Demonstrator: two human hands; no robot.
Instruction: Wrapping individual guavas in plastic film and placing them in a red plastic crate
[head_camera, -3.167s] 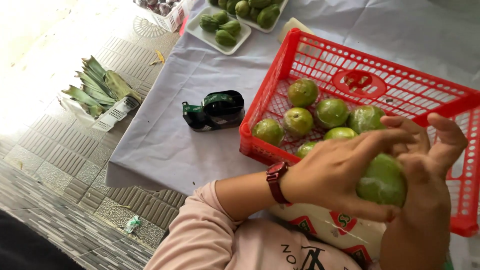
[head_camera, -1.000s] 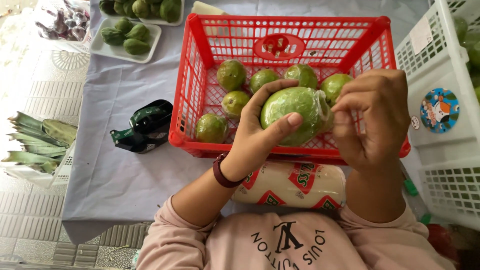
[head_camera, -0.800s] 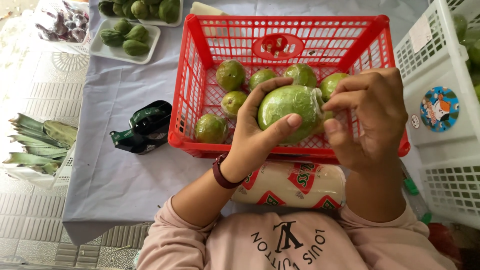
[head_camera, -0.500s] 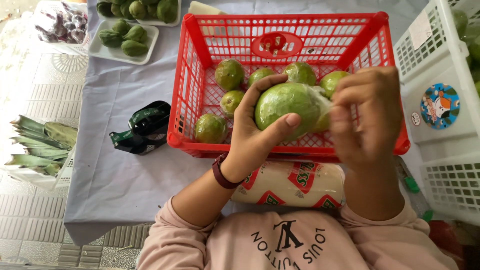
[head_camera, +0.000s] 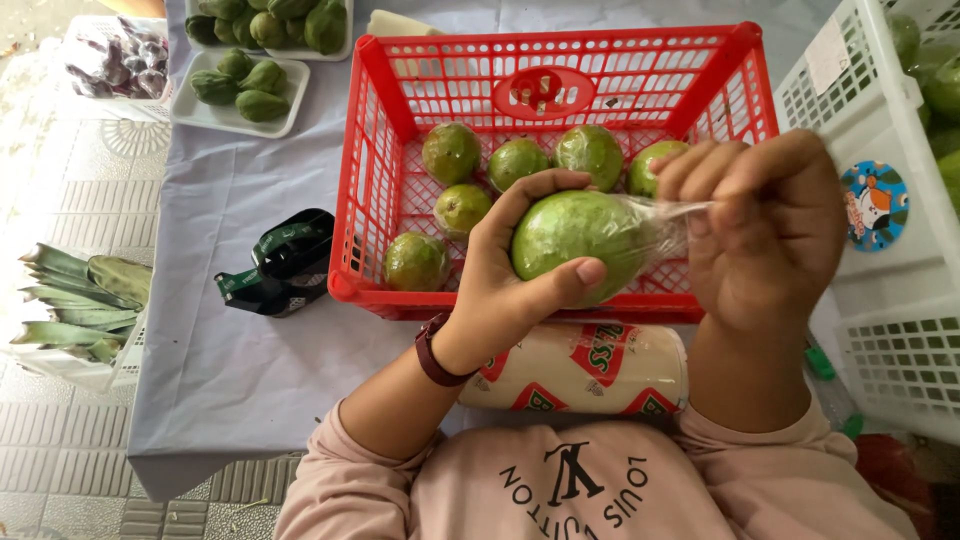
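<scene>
Right hand (head_camera: 765, 235) higher now, clear wrap (head_camera: 668, 215) taut off green fruit (head_camera: 578, 245).

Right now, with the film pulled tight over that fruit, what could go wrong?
The thin clear film is stretched taut from the green fruit by the right hand; it may tear. The left hand cups the fruit only from one side above the red crate, so a slip could drop it onto the fruits below and bruise them.

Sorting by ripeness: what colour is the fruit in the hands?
Light green, under clear wrap; the fruit shows best in the head view.
</scene>
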